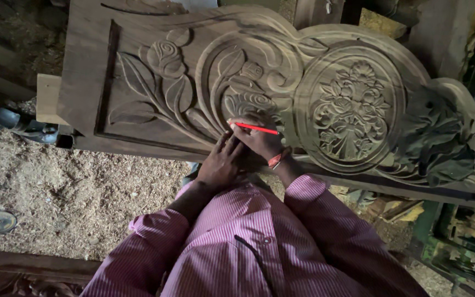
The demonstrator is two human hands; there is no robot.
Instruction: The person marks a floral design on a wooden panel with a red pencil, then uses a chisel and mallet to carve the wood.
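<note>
A large carved wooden panel (138, 33) lies flat before me, with roses, leaves and an oval floral medallion (352, 108) cut in relief. My right hand (259, 140) grips a red pencil (256, 128) and rests on the carving near the panel's lower middle, pencil lying nearly level with its tip toward the left. My left hand (221, 162) lies flat on the wood just beside and below it, fingers spread, holding nothing. Both arms wear pink striped sleeves, and a red band circles the right wrist.
Sawdust covers the floor (56, 187) to the left. A small round metal lid (0, 221) lies there. A dark carved piece (17, 278) sits at the bottom left. Green machinery (457, 247) and wood scraps stand at the lower right.
</note>
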